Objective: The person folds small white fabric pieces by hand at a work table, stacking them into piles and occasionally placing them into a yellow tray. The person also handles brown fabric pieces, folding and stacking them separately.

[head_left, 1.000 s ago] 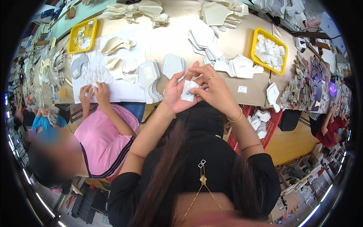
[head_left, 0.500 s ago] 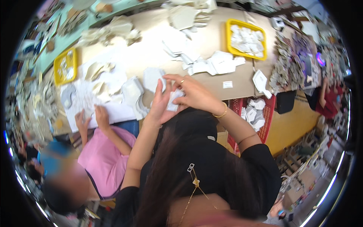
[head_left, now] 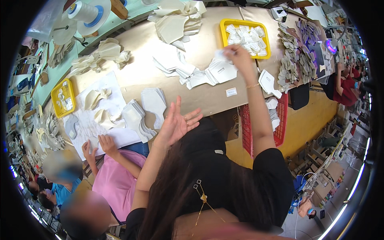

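Observation:
My right hand (head_left: 240, 60) is stretched far over the table, just short of a yellow tray (head_left: 267, 45) that holds many small white pieces. Its fingers pinch a small pale white piece (head_left: 220, 55), smeared by motion. Below that hand lies a spread row of flat white cut pieces (head_left: 221, 73). My left hand (head_left: 178, 125) hovers near the table's front edge, palm up, fingers apart and nothing in it. Beside it are two stacks of flat light-grey cut pieces, one stack (head_left: 154, 103) nearer and another stack (head_left: 135, 117) farther left.
A co-worker in a pink top (head_left: 120, 176) sits at my left, hands on a white sheet (head_left: 106, 86). A red crate (head_left: 247, 136) stands below the table edge at right. Another yellow tray (head_left: 73, 94) lies far left. Cream pieces (head_left: 172, 29) are heaped at the back.
My hands have parted. The right one has swung forward and right to the yellow tray; the left has opened and let go of the white piece. The view has shifted slightly.

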{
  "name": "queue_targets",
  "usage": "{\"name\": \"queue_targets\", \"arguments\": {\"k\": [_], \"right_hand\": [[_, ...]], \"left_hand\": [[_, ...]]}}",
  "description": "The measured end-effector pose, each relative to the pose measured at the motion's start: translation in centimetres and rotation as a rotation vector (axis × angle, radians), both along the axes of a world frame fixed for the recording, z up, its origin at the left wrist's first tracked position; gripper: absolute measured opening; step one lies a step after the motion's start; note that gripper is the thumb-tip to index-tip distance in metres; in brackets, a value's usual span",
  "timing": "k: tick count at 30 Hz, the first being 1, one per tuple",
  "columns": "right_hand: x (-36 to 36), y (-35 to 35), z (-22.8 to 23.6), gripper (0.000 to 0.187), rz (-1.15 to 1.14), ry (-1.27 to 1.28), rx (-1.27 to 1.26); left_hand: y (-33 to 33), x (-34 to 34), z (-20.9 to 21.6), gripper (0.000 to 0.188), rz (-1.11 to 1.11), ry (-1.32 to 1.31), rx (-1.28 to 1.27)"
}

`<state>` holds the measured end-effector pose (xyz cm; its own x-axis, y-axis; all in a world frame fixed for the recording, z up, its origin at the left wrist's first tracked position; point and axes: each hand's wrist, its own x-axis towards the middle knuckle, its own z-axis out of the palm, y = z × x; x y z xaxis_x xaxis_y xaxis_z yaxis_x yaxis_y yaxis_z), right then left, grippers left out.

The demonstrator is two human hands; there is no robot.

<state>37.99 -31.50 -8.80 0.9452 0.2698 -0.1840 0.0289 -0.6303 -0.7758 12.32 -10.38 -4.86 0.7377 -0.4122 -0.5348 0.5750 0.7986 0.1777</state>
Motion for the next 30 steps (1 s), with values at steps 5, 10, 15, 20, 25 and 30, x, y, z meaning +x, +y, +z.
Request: {"name": "queue_targets", "arguments": {"k": [5,10,15,20,25,30], "right_hand": [[11.1,-6.1,-3.4,0.026,-0.289,-0.058,0.195],[15.2,-9.7,-7.8,0.042,-0.659,-0.018,0.231],[9.0,-13.1,-8.6,0.031,-0.538,-0.057,0.027],[-3.7,-13.5,-7.6,0.035,-0.115,0.543,-0.414],[-13.1,-9.4,-10.2,0.047,-0.366,0.195,-0.474],[-11.6,-9.1,-11.1,0.04,-0.417,0.272,-0.28]], "left_hand": [[0.3,0.3,-1.1,0.075,-0.038,0.055,0.137],[0.6,0.7,-2.1,0.073,-0.023,0.128,0.232],[0.9,0.6,-3.3,0.07,0.031,0.217,0.282],[0.6,0.2,-3.8,0.07,0.028,0.315,0.282],[-0.3,0.3,-3.2,0.065,-0.006,0.23,0.347],[-0.5,-0.6,-2.0,0.06,0.027,0.199,0.402]]}}
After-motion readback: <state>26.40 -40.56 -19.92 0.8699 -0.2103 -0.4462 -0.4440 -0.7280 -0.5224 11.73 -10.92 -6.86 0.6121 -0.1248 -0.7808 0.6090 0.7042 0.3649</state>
